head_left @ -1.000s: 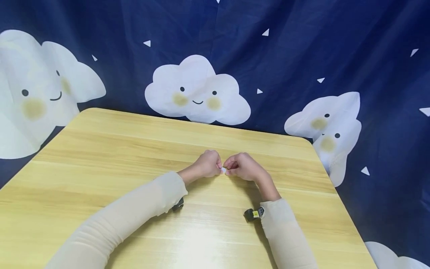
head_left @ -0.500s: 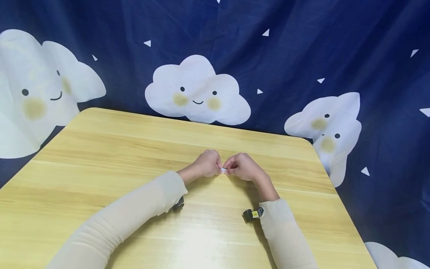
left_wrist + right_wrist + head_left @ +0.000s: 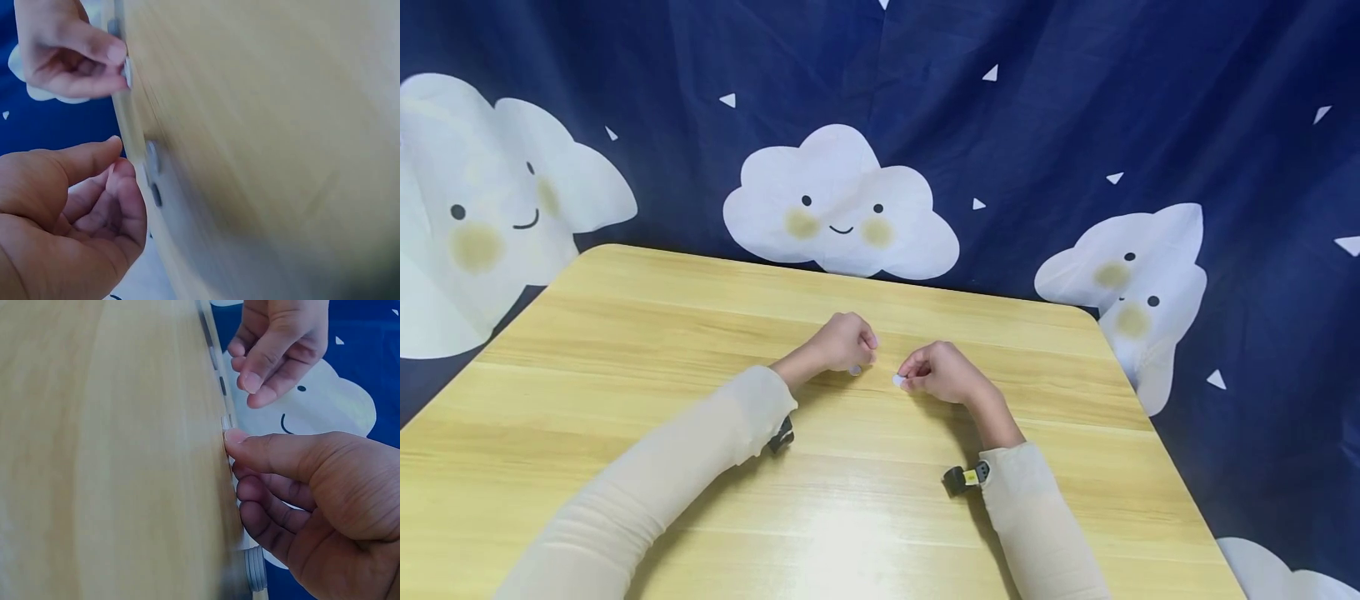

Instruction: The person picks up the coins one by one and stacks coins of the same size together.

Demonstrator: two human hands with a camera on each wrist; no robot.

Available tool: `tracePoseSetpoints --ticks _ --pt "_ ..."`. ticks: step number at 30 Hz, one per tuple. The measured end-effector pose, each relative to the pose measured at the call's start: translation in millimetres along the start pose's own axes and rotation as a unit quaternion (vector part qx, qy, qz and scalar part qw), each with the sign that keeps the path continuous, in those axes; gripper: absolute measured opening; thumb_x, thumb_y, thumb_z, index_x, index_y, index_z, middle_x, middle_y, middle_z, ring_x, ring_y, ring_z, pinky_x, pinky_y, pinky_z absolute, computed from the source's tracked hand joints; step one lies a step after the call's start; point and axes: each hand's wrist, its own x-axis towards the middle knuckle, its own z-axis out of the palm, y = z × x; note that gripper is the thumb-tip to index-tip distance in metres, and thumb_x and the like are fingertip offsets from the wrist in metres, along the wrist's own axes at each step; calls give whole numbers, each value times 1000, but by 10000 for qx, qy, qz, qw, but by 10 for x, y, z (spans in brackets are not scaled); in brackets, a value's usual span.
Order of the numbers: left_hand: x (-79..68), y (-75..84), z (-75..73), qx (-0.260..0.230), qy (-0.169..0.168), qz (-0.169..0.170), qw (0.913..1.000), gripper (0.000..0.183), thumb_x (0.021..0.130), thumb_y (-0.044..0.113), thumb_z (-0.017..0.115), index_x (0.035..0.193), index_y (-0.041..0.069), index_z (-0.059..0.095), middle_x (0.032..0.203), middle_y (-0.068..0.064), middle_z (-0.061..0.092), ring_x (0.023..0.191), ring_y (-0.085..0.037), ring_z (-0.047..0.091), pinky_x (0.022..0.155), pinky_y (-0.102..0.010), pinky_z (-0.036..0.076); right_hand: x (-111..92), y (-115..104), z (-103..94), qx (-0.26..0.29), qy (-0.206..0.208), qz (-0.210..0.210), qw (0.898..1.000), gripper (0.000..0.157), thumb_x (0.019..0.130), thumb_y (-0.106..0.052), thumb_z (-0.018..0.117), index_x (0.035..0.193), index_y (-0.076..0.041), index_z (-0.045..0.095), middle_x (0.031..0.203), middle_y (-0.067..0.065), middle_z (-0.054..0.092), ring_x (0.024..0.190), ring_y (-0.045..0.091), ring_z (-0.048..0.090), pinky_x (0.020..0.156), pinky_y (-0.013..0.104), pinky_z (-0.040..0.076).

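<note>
My right hand [image 3: 951, 372] pinches a small silver-white coin [image 3: 898, 380] between thumb and fingers, close over the table. The coin [image 3: 226, 424] stands nearly edge-on at the thumb tip in the right wrist view. Below that hand, a short stack of silver coins [image 3: 255, 569] sits on the table, hidden in the head view. To the left, my left hand [image 3: 844, 343] hovers with loosely curled fingers and nothing between them. Another silver coin [image 3: 855, 370] shows just under it. Seen from the left wrist, a silver coin [image 3: 153, 156] and a darker disc [image 3: 156, 195] lie beyond the fingertips.
Both hands are over the middle of a pale wood table [image 3: 625, 400] with rounded far corners. A dark blue curtain [image 3: 925, 100] with printed clouds hangs behind it. Small black cameras [image 3: 964, 478] are worn at the wrists, below cream sleeves.
My left hand has drawn away from the right hand, to the left and slightly farther back, leaving the coin in the right hand's pinch. The right hand has barely moved.
</note>
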Motion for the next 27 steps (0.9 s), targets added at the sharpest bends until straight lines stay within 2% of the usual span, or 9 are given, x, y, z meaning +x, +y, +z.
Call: tracePoseSetpoints --ticks 5,14,21,27 --pt "74 -108 -38 -52 -4 41 10000 11 92 7 75 102 4 73 91 -4 70 82 -16 64 73 -26 54 5 24 3 5 8 8 10000 5 88 -7 81 92 -9 78 81 -4 72 73 10 62 70 28 52" --pt "259 -265 -138 -530 152 34 9985 12 87 5 80 98 4 74 88 -5 71 81 -17 62 72 -27 51 3 0 -4 69 -2 111 9999 5 88 -8 81 92 -10 79 80 -5 71 73 10 61 71 28 51" --pt "381 -331 -141 -321 44 200 9993 18 87 14 82 101 6 74 93 -4 71 87 -17 64 84 -30 52 6 0 -7 5 -10 135 9999 5 89 -9 81 92 -10 79 81 -5 71 73 10 60 70 28 51" --pt "425 -299 -139 -92 -68 362 9993 22 87 18 84 102 6 74 94 -4 71 89 -17 64 87 -30 52 -4 -5 -9 17 21 87 10000 4 88 -8 80 92 -9 79 80 -4 71 71 11 59 68 29 50"
